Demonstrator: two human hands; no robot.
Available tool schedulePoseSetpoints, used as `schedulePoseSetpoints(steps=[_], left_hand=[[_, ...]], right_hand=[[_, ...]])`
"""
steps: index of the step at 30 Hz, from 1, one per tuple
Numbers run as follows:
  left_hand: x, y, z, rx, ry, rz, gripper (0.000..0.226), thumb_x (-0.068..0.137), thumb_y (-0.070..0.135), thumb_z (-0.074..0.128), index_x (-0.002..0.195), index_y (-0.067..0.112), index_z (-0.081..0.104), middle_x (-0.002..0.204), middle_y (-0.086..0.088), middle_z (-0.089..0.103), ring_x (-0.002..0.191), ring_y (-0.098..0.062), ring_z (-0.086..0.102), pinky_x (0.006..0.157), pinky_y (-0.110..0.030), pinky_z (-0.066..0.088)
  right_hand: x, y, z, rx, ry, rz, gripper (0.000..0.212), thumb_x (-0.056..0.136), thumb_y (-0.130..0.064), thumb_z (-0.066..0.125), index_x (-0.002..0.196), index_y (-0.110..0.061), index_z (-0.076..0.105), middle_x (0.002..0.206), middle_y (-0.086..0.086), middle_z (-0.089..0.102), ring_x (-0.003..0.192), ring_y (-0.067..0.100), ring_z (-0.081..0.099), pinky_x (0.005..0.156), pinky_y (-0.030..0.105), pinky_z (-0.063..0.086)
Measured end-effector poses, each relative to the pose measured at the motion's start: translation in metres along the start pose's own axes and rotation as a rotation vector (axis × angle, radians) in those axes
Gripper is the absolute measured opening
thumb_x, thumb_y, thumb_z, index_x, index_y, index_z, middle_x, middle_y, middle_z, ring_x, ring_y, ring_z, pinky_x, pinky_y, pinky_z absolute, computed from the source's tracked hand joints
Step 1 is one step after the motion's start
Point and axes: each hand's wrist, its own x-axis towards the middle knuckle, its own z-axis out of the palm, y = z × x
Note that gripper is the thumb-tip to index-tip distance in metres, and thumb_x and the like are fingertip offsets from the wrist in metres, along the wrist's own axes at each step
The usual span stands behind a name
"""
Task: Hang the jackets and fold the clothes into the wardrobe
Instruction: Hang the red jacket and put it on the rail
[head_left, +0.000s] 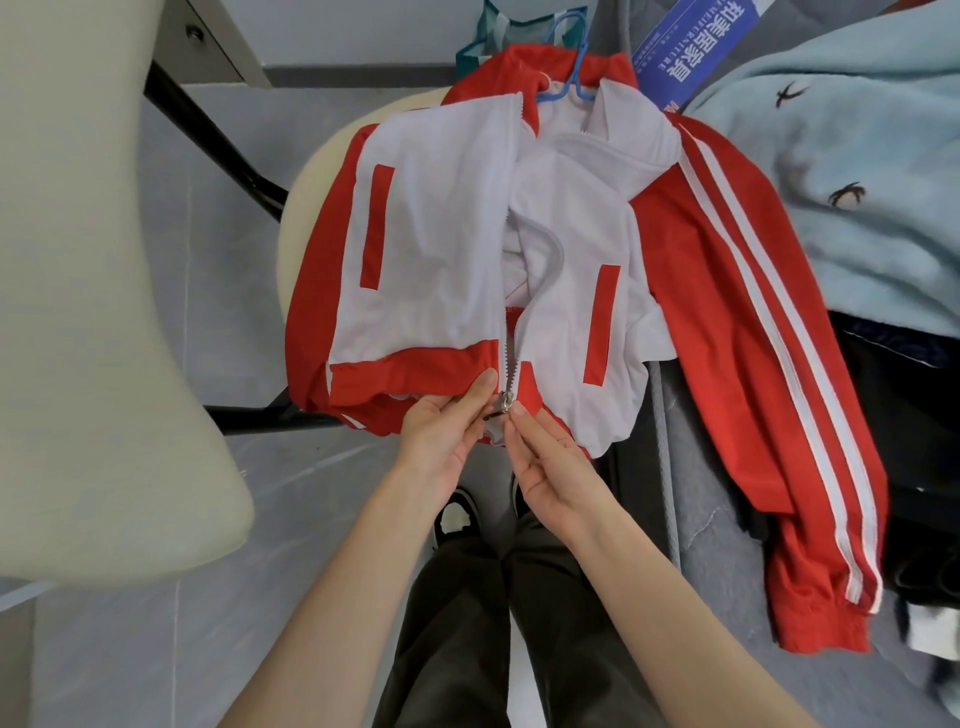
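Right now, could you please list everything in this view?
red and white zip jacket: one, red and white, spread over the stool
blue plastic hanger: one, blue, in its collar
metal zip slider: one, silver, at the hem
round cream stool: one, cream, under the jacket
cream moulded chair: one, cream, left
pale blue sweater: one, pale blue, upper right
blue printed sheet: one, blue, top right
teal bag: one, teal, top centre
dark trousers: one pair, black, bottom
left hand: one, pinches the hem
right hand: one, pinches the slider

One red-and-white jacket (441, 249), one blue hanger (577, 88), one pale blue sweater (857, 156), two hands, left hand (441, 436), right hand (550, 467)
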Motion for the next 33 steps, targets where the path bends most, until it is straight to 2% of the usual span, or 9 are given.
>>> schedulePoseSetpoints(steps=[8,12,14,17,19,24,28,31,33], left_hand=[[-0.003,-0.003,0.001,0.008,0.001,0.045,0.019,0.067,0.017,0.077,0.084,0.010,0.072,0.081,-0.005,0.073,0.074,-0.011,0.070,0.066,-0.019,0.054],[-0.001,-0.007,-0.002,0.155,0.053,0.110,0.015,0.074,0.016,0.077,0.085,0.008,0.072,0.085,-0.006,0.075,0.082,-0.014,0.071,0.071,-0.021,0.054],[0.000,-0.007,-0.004,0.251,0.087,0.152,0.014,0.077,0.017,0.077,0.085,0.006,0.073,0.086,-0.007,0.075,0.084,-0.016,0.071,0.073,-0.022,0.054],[0.002,-0.007,-0.004,0.410,0.113,0.211,0.011,0.078,0.019,0.076,0.077,0.008,0.074,0.074,-0.001,0.074,0.071,-0.007,0.070,0.062,-0.012,0.050],[0.001,-0.006,-0.005,0.473,0.099,0.222,0.011,0.080,0.018,0.076,0.072,0.010,0.074,0.068,0.001,0.073,0.065,-0.004,0.069,0.057,-0.009,0.048],[-0.001,-0.007,-0.007,0.510,0.060,0.200,0.008,0.080,0.017,0.075,0.074,0.011,0.074,0.074,-0.001,0.074,0.070,-0.006,0.070,0.060,-0.010,0.049],[-0.001,-0.004,-0.009,0.567,0.039,0.202,0.013,0.083,0.021,0.073,0.072,0.014,0.073,0.068,0.006,0.073,0.066,0.001,0.067,0.056,-0.005,0.044],[-0.001,0.000,-0.014,0.609,0.007,0.229,0.014,0.083,0.022,0.073,0.076,0.010,0.074,0.070,0.003,0.074,0.068,0.000,0.067,0.059,-0.006,0.046],[-0.001,0.003,-0.018,0.655,-0.015,0.243,0.019,0.083,0.024,0.073,0.079,0.005,0.075,0.075,-0.005,0.074,0.072,-0.007,0.068,0.064,-0.011,0.049]], right_hand=[[-0.001,0.001,0.003,0.066,0.032,0.002,0.042,0.080,-0.008,0.067,0.121,-0.003,0.062,0.119,0.013,0.067,0.098,0.016,0.070,0.067,0.019,0.056],[-0.002,0.000,0.006,0.070,0.031,0.023,0.036,0.075,-0.007,0.068,0.111,-0.002,0.067,0.112,0.014,0.070,0.092,0.014,0.071,0.068,0.019,0.057],[-0.002,0.000,0.009,0.087,0.034,0.030,0.040,0.074,-0.007,0.069,0.114,-0.001,0.066,0.113,0.015,0.069,0.091,0.014,0.071,0.066,0.019,0.057],[-0.001,-0.002,0.007,0.085,0.073,0.024,0.035,0.083,-0.003,0.065,0.117,0.001,0.063,0.115,0.016,0.068,0.090,0.015,0.072,0.064,0.019,0.057],[-0.001,-0.003,0.005,0.049,0.086,0.013,0.031,0.086,-0.001,0.062,0.117,0.003,0.063,0.114,0.016,0.068,0.090,0.014,0.071,0.065,0.018,0.057],[-0.002,-0.009,-0.002,-0.111,0.073,0.021,0.025,0.088,-0.004,0.063,0.112,0.005,0.065,0.112,0.018,0.069,0.096,0.017,0.070,0.076,0.022,0.058],[-0.003,-0.017,-0.004,-0.342,0.035,0.092,0.014,0.089,-0.012,0.064,0.100,-0.004,0.068,0.098,0.012,0.073,0.082,0.014,0.071,0.071,0.021,0.057],[-0.003,-0.024,-0.004,-0.435,0.035,0.126,0.038,0.078,-0.018,0.073,0.112,-0.004,0.062,0.092,0.007,0.073,0.074,0.010,0.068,0.069,0.021,0.056],[-0.002,-0.028,-0.002,-0.480,0.051,0.125,0.055,0.077,-0.019,0.076,0.125,-0.002,0.054,0.098,0.008,0.072,0.077,0.010,0.068,0.067,0.021,0.055]])
